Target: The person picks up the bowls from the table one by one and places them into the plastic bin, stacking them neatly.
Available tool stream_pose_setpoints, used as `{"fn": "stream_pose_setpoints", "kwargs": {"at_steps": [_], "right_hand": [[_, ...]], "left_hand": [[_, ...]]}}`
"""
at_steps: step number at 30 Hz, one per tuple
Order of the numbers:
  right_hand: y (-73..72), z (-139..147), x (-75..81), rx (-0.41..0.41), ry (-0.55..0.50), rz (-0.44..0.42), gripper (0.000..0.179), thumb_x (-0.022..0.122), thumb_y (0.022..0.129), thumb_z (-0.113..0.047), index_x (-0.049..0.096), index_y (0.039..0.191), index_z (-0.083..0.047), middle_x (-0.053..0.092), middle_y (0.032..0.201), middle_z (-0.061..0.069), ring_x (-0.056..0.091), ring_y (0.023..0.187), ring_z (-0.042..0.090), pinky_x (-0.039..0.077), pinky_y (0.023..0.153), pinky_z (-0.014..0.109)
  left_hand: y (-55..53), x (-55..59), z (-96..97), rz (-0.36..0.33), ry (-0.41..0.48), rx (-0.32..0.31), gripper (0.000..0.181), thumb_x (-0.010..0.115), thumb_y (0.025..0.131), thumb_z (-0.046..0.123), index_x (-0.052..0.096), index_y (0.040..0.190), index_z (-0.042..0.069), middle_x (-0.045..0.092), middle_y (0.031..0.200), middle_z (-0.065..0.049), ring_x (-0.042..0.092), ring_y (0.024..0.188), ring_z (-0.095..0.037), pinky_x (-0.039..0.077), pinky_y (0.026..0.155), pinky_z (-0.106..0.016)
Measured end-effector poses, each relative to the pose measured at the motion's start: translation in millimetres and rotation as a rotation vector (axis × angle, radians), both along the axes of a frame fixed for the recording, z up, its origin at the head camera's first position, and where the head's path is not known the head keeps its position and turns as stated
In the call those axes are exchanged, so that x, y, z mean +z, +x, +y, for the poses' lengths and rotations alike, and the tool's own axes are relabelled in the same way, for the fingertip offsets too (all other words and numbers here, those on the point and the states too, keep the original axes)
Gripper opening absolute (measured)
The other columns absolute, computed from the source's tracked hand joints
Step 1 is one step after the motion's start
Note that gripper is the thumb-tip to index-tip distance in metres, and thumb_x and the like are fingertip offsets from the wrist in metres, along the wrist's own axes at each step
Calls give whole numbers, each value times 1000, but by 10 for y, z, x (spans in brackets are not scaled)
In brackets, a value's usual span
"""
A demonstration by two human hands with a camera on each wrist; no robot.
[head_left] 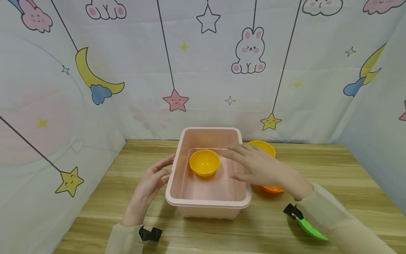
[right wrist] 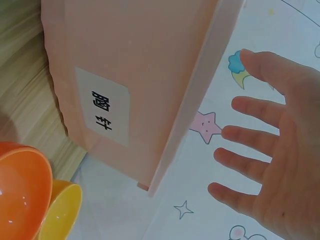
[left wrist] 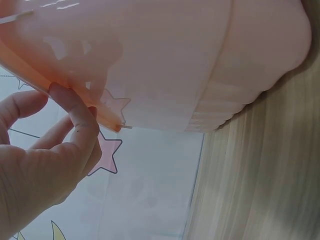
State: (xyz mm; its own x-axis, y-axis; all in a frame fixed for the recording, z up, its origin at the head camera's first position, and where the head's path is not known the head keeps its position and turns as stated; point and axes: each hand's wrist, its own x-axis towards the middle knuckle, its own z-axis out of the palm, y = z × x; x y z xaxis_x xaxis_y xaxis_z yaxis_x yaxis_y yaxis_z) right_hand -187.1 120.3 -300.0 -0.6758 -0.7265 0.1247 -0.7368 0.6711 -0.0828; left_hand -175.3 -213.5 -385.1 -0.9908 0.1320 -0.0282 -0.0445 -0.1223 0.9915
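Observation:
A pink plastic bin (head_left: 207, 204) stands on the table, with a yellow bowl (head_left: 204, 163) upright on its floor. My left hand (head_left: 152, 181) is at the bin's left side; its bent fingertips (left wrist: 67, 97) touch the outside of the rim, and I see no firm grip. Above the right part of the bin hovers my right hand (head_left: 255, 164), fingers spread (right wrist: 245, 137) and holding nothing. Right of the bin are a second yellow bowl (head_left: 263, 145) and an orange bowl (head_left: 272, 189), both partly hidden by the right hand and forearm.
A green item (head_left: 311, 230) lies at the front right, mostly covered by the right sleeve. The bin's right side carries a white label (right wrist: 102, 107) with black characters. Behind the wood-grain table (head_left: 320, 176) hangs a printed white curtain (head_left: 206, 77).

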Motion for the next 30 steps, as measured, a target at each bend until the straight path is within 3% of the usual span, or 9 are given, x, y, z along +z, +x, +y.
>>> {"fn": "stream_pose_setpoints", "kwargs": {"at_steps": [4, 10, 20, 30], "right_hand": [[17, 50, -32, 3, -20, 33, 67, 62, 89, -46, 34, 149, -34, 47, 144, 2, 42, 133, 25, 37, 107, 53], [33, 141, -90, -20, -41, 8, 67, 60, 92, -43, 26, 150, -41, 44, 147, 0, 41, 135, 24, 33, 110, 52], [124, 278, -211, -39, -82, 71, 61, 58, 93, -44, 37, 148, -30, 41, 150, 1, 41, 135, 26, 33, 110, 54], [222, 436, -300, -96, -141, 18, 59, 58, 92, -47, 44, 144, -25, 42, 148, 5, 39, 136, 26, 31, 109, 58]], "left_hand": [[-8, -1, -5, -4, -4, 2, 57, 52, 91, 0, 37, 145, -2, 51, 123, 4, 57, 110, -10, 53, 87, -26], [-4, 5, 0, -23, -7, 14, 56, 53, 91, 0, 38, 145, -1, 53, 122, 5, 57, 111, -12, 53, 87, -26], [1, 6, 6, -21, -3, 8, 56, 52, 91, 0, 37, 146, -1, 53, 121, 6, 55, 114, -15, 52, 88, -27], [-1, 1, 7, 1, -10, -2, 56, 52, 91, 0, 38, 145, -2, 51, 124, 3, 56, 116, -16, 52, 89, -30]]}}
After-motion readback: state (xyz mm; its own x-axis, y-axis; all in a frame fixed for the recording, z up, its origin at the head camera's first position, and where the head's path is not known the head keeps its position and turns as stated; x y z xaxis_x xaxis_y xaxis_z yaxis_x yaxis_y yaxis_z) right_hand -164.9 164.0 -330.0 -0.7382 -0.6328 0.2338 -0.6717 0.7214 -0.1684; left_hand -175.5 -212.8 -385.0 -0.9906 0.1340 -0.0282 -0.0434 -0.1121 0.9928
